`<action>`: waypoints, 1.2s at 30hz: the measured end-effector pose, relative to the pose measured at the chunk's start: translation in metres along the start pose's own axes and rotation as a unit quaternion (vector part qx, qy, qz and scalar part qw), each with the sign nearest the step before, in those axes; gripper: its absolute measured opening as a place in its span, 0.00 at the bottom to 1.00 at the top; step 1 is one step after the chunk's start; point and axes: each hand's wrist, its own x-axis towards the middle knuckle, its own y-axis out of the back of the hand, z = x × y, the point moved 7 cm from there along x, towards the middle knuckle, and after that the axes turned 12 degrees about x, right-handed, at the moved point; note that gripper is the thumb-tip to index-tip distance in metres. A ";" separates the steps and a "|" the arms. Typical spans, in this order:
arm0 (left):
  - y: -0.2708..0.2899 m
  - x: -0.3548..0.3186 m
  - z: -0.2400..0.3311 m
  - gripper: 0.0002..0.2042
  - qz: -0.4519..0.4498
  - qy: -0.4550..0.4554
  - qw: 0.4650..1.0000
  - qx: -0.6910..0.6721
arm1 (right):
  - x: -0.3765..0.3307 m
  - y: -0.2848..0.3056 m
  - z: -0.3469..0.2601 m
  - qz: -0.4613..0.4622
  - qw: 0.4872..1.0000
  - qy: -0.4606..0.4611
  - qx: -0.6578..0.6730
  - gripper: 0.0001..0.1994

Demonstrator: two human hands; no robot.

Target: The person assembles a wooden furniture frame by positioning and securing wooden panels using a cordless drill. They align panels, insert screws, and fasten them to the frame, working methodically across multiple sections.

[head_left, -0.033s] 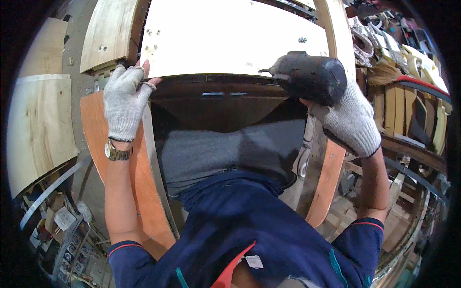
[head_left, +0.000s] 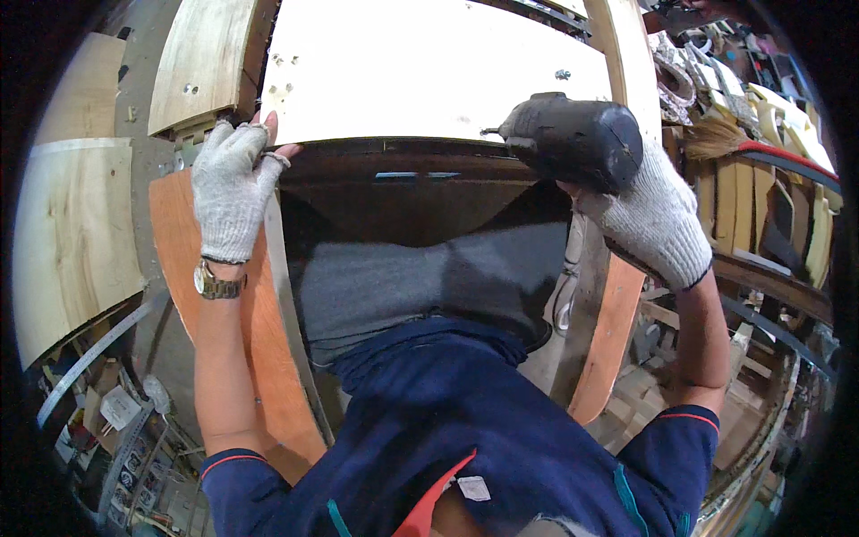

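Observation:
My right hand, in a white knitted glove with bare fingertips, is wrapped round a black power drill. The drill's tip points left, just above the near edge of a pale wooden board. The drill body hides the board's near right part. In a matching glove, my left hand rests at the board's near left corner, thumb and forefinger apart and touching it. Its other fingertips are partly hidden beside a wooden block. Several dark holes or screw marks show in the board.
Orange-brown wooden strips flank my lap on both sides. Wooden panels lie far left. At right are a red-edged broom, stacked wood pieces and a curved metal rail. A long wooden beam borders the board's right side.
The drill and my right hand have shifted very slightly left and up. My left hand stays where it was.

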 end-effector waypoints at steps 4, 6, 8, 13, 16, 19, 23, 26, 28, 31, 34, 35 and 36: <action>0.002 0.002 0.004 0.16 0.016 -0.006 1.000 -0.012 | 0.006 0.005 -0.006 0.012 0.998 0.037 -0.051 0.18; 0.004 0.000 0.002 0.16 0.030 -0.010 0.999 -0.014 | 0.008 0.005 -0.009 0.000 0.995 0.054 -0.088 0.18; 0.004 0.001 0.001 0.16 0.037 -0.010 0.999 -0.013 | 0.011 0.008 -0.012 0.002 0.996 0.054 -0.070 0.18; -0.003 0.004 -0.001 0.16 0.022 0.000 1.000 -0.006 | 0.021 0.008 -0.003 -0.005 0.998 0.044 -0.053 0.22; -0.002 0.004 -0.001 0.15 0.015 0.012 1.000 -0.010 | 0.025 0.008 0.000 -0.036 0.997 0.013 -0.060 0.25; -0.004 0.005 0.000 0.15 0.010 -0.010 1.000 0.027 | 0.026 0.008 -0.008 -0.013 0.995 0.074 -0.058 0.20; -0.005 0.004 -0.005 0.15 0.010 0.003 1.000 -0.007 | 0.029 0.010 -0.010 -0.012 0.993 0.081 -0.084 0.21; -0.005 0.004 -0.005 0.14 -0.001 0.009 1.000 0.001 | 0.034 0.008 -0.003 -0.046 0.992 0.021 -0.114 0.24; -0.009 0.004 -0.008 0.14 -0.015 0.024 0.999 0.017 | 0.035 0.010 -0.002 -0.043 0.993 0.035 -0.100 0.24; -0.003 0.005 -0.005 0.14 0.037 -0.003 0.999 -0.023 | 0.037 0.013 -0.002 -0.036 0.996 0.073 -0.039 0.21; -0.004 0.003 -0.004 0.14 0.014 0.012 1.000 -0.020 | 0.040 0.009 0.007 -0.093 0.995 -0.037 -0.031 0.21; -0.004 0.003 -0.005 0.13 0.004 0.021 0.999 -0.029 | 0.039 0.010 0.005 -0.076 0.996 -0.013 -0.045 0.21; -0.004 0.001 -0.007 0.13 -0.006 0.031 0.999 -0.039 | 0.039 0.012 0.003 -0.060 0.996 0.011 -0.059 0.21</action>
